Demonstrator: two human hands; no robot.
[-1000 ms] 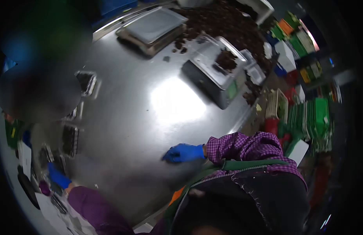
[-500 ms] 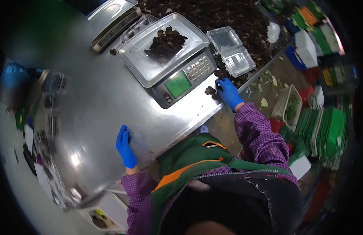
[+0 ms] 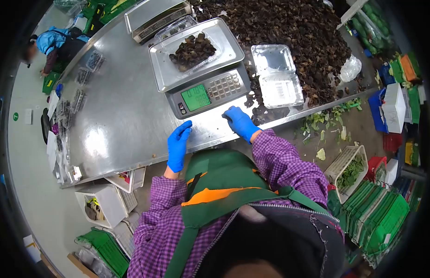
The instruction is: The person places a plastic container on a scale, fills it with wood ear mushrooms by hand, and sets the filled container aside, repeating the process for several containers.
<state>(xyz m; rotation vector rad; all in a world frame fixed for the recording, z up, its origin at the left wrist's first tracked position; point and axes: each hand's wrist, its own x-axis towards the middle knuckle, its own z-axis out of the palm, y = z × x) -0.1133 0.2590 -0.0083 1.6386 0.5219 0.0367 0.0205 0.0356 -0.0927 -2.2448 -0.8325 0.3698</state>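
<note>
My left hand point(image 3: 178, 144), in a blue glove, hovers at the front of the steel table near the scale's lower corner. Its fingers are stretched out and hold nothing. My right hand point(image 3: 240, 123), gloved in blue too, is just in front of the scale's keypad, with its fingers curled together; what they hold, if anything, I cannot make out. On the digital scale point(image 3: 219, 88), the steel pan point(image 3: 161, 76) bears a clear plastic tray with a heap of dark brown, wood-ear-like mushrooms point(image 3: 192, 52). An open clear clamshell box point(image 3: 281, 90) lies right of the scale.
A large pile of the same dark pieces point(image 3: 289, 30) covers the table's back right. A second scale point(image 3: 161, 23) stands behind. Packed clear boxes point(image 3: 76, 102) line the left edge. Crates point(image 3: 347, 171) stand on the floor at right. Another person point(image 3: 57, 44) bends at far left.
My right hand has moved left from the loose dark pieces at the table edge to the front of the scale. My left hand has come closer to the scale. The head view has shifted.
</note>
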